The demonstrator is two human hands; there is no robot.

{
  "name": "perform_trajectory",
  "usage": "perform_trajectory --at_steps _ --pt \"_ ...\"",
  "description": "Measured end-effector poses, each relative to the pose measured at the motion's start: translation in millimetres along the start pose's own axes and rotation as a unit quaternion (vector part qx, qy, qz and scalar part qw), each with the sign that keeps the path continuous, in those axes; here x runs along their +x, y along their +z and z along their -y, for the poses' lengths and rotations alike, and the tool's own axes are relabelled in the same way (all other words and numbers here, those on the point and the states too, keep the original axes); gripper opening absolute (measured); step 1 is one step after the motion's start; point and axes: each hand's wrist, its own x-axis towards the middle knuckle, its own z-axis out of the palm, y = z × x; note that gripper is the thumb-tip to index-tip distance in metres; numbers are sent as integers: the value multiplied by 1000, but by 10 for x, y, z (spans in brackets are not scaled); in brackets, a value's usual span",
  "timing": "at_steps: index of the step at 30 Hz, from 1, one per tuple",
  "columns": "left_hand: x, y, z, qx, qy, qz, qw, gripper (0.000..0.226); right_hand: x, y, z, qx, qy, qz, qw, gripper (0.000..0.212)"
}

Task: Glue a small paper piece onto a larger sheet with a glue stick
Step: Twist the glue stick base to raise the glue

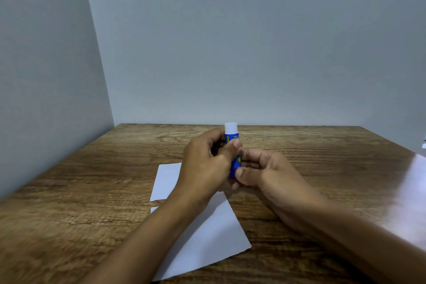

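Blue-bodied glue stick [232,138] stands upright between my 2 hands above the wooden worktop [92,191], its white tip bare at 12 o'clock. My left hand [205,163] curls round its upper barrel with the thumb across the front, while my right hand [260,173] pinches the base. Below them, the small paper piece [167,180] lies at 12 o'clock of the larger sheet [207,237], both flat.

A wooden table [92,191] set into a wall corner carries two white papers: a small piece [167,180] toward the middle, a larger sheet [207,237] nearer the front edge.
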Motion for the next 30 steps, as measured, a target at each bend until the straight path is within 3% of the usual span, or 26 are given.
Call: perform_trajectory --at_steps 7,30 --pt "4 5 -7 -6 -2 -6 1000 12 -21 49 -12 16 -5 16 1000 15" --pt "3 -3 -31 -14 -11 -11 1000 12 -17 31 18 42 -6 29 999 22"
